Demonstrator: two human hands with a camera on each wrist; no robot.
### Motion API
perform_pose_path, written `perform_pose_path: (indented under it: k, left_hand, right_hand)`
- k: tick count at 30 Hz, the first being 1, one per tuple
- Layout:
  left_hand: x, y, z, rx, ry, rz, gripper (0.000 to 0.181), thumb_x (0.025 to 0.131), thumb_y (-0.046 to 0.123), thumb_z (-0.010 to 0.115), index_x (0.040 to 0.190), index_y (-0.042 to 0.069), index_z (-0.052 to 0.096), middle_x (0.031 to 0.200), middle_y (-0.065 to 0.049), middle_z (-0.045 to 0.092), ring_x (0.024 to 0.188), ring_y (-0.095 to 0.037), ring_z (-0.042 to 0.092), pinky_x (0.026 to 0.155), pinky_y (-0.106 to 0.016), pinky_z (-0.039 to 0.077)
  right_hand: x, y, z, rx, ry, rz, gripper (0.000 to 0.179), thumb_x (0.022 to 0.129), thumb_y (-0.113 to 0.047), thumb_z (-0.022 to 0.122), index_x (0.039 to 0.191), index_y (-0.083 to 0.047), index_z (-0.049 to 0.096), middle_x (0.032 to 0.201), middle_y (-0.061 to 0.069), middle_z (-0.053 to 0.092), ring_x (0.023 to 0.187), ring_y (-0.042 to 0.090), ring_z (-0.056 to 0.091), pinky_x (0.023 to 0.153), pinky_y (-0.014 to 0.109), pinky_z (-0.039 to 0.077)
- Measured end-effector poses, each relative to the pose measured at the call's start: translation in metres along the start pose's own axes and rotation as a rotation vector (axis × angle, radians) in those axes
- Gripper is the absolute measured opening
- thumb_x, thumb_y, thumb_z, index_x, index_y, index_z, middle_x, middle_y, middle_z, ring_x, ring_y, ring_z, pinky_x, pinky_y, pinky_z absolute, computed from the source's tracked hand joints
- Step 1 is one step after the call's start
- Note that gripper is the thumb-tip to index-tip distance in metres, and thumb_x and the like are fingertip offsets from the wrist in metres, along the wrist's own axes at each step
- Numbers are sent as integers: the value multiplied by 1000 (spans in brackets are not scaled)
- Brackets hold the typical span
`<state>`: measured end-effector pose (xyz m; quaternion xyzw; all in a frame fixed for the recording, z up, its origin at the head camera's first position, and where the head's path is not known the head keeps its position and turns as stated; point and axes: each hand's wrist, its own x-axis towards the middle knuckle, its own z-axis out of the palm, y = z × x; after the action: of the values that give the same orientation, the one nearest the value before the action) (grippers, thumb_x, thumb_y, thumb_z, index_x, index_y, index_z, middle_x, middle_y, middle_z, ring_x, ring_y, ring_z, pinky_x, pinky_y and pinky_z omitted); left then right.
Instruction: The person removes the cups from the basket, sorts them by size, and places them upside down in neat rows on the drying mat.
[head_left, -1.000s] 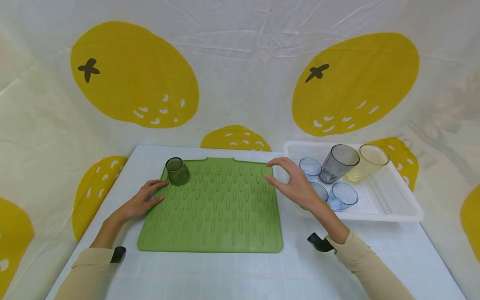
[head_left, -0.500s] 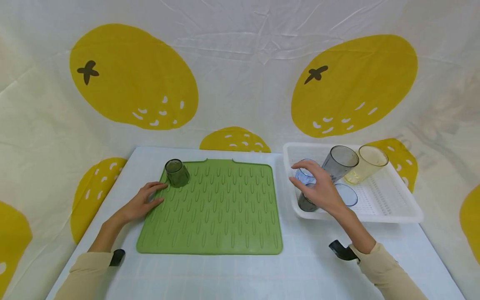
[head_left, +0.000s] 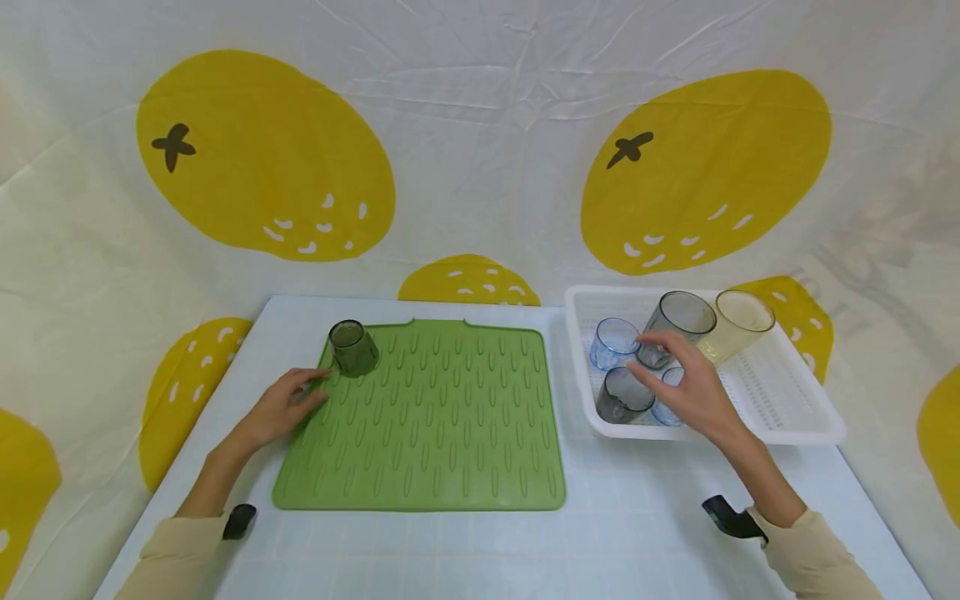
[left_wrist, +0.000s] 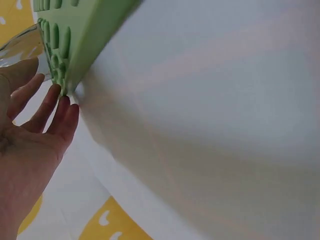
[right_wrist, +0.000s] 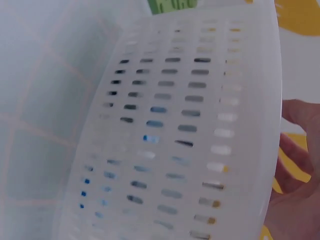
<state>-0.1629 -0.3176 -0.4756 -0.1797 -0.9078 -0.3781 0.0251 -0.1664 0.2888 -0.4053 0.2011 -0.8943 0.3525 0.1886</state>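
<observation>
Nothing is held by the loose left hand (head_left: 282, 407) or right hand (head_left: 699, 395); the short blue glass (head_left: 665, 413) under the right one could be tipped if it is bumped.

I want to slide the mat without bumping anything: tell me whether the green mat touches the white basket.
Apart. The head view shows a strip of pale tabletop between the green mat and the white basket.
</observation>
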Motion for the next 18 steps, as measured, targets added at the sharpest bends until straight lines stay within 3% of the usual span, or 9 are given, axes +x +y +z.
perform_pose_path:
  k: [5, 9, 12, 15, 18]
  left_hand:
    - [-4, 7, 0, -8, 33, -20, 39, 103, 2, 60, 137, -14, 54, 131, -34, 56, 119, -51, 55, 96, -65, 47]
    - [-5, 14, 1, -8, 52, -1, 37, 104, 3, 60, 136, -15, 54, 129, -34, 57, 113, -49, 59, 92, -63, 50]
    - [-5, 20, 1, -16, 65, 16, 36, 104, 3, 59, 135, -15, 55, 127, -34, 58, 110, -47, 61, 90, -60, 52]
    - [-5, 26, 2, -19, 74, 16, 35, 104, 3, 59, 135, -13, 56, 128, -32, 60, 109, -44, 63, 90, -55, 54]
    - [-4, 29, 4, -17, 68, -8, 36, 106, 6, 58, 137, -11, 56, 130, -29, 60, 112, -41, 63, 92, -46, 54]
  right_hand:
    - [-9, 11, -12, -23, -3, 34, 46, 86, -5, 83, 129, -2, 65, 125, 11, 65, 118, 4, 51, 100, 6, 32]
    - [-16, 18, -20, -50, -17, 46, 48, 87, -8, 83, 130, -2, 64, 125, 13, 65, 117, 4, 51, 98, 5, 30]
    - [-21, 23, -25, -77, -51, 84, 49, 88, -12, 82, 132, -2, 62, 127, 14, 63, 118, 17, 53, 97, 8, 32]
    - [-26, 26, -30, -97, -105, 139, 52, 90, -18, 81, 135, -2, 59, 131, 17, 59, 120, 34, 51, 102, 28, 41]
    - [-30, 30, -35, -107, -160, 178, 58, 91, -22, 81, 138, 0, 55, 134, 22, 55, 123, 42, 49, 100, 29, 41]
